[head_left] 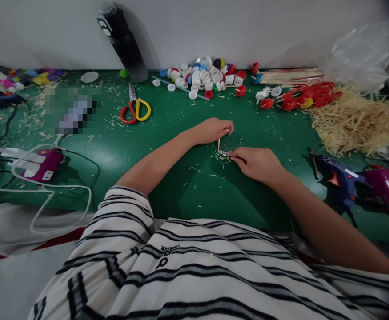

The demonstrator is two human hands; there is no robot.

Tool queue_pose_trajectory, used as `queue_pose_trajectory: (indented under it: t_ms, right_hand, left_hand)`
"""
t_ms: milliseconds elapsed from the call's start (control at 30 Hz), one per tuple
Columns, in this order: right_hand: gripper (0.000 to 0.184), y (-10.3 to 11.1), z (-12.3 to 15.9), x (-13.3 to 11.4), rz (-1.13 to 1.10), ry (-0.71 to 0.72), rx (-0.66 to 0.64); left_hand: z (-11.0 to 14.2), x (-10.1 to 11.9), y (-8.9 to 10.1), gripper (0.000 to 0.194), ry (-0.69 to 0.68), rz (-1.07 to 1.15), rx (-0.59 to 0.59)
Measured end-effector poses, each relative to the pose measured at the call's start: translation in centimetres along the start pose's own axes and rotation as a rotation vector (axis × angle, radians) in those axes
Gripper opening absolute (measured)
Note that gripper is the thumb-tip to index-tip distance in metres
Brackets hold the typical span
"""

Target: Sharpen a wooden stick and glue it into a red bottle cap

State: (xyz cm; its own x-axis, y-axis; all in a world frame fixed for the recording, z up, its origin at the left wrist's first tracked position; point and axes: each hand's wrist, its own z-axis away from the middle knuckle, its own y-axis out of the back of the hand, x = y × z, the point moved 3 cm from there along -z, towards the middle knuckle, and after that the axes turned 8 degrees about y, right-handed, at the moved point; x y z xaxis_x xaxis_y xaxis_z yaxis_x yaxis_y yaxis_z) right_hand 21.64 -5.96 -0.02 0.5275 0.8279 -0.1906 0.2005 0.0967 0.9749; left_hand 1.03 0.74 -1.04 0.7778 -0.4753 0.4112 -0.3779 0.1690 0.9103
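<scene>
Two bare hands, yours, are over a green bench [174,178]. Your left hand [216,129] has its grip closed on a thin wooden stick [218,143], its end showing below your fingers. Your right hand [261,163] has its grip clamped on a small blade [223,153], close to that end, among pale shavings [222,158]. Beyond lie scissors [136,109] and piled bottle caps [201,78]; a blue glue gun [339,178] lies right.
</scene>
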Motion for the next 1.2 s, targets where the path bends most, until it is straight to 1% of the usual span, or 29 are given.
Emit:
queue_pose_trajectory:
  t_ms: [100, 233, 333, 400, 467, 567, 633, 700, 767, 867, 1000, 1067, 1133, 1200]
  right_hand:
    - [0.028, 0.1, 0.3, 0.0, 0.001, -0.021, 0.046]
    - [0.024, 0.5, 0.1, 0.6, -0.056, -0.064, 0.139]
    - [0.025, 1.3, 0.1, 0.7, -0.169, -0.091, 0.202]
    - [0.025, 2.0, 0.2, -0.4, -0.315, -0.057, 0.197]
    - [0.026, 2.8, 0.4, -2.7, -0.537, 0.039, 0.130]
    - [0.035, 3.5, 1.1, -7.6, -0.916, 0.278, -0.089]
    - [0.040, 3.5, 1.8, -10.5, -1.082, 0.391, -0.230]
    - [0.048, 2.9, 2.5, -12.5, -1.210, 0.451, -0.333]
    - [0.049, 2.3, 3.0, -13.6, -1.331, 0.524, -0.384]
    - [0.036, 1.7, 3.3, -14.1, -1.446, 0.618, -0.335]
    - [0.024, 1.6, 3.3, -13.8, -1.443, 0.659, -0.248]
    - [0.022, 1.7, 3.2, -13.4, -1.424, 0.619, -0.247]
    - [0.022, 2.0, 2.9, -12.8, -1.412, 0.521, -0.239]
    - [0.023, 2.3, 2.5, -12.0, -1.399, 0.414, -0.194]
  left_hand:
    - [-0.1, -0.2, -0.1, 0.031, -0.007, -0.011, 0.001]
    - [-0.1, -0.4, -0.2, 0.030, -0.004, 0.002, -0.008]
    - [-0.1, -0.3, -0.2, 0.029, -0.024, 0.019, 0.004]
    - [-0.1, -0.3, -0.2, 0.029, -0.026, 0.016, 0.013]
    - [0.0, -0.2, -0.2, 0.029, -0.012, 0.008, 0.016]
    - [0.0, -0.1, -0.1, 0.029, 0.009, 0.011, 0.008]
    - [0.1, -0.1, -0.1, 0.029, 0.008, 0.023, 0.007]
    - [0.1, -0.2, -0.2, 0.030, 0.008, 0.032, 0.009]
    - [0.1, -0.2, -0.2, 0.030, 0.012, 0.031, 0.004]
    - [0.3, -0.1, -0.1, 0.030, 0.025, 0.016, -0.001]
    - [0.5, 0.2, 0.2, 0.031, 0.036, 0.009, -0.007]
    - [0.5, 0.3, 0.2, 0.030, 0.036, 0.014, -0.010]
    - [0.4, 0.2, 0.1, 0.029, 0.030, 0.015, -0.003]
    - [0.3, 0.0, -0.1, 0.028, 0.017, 0.015, 0.013]
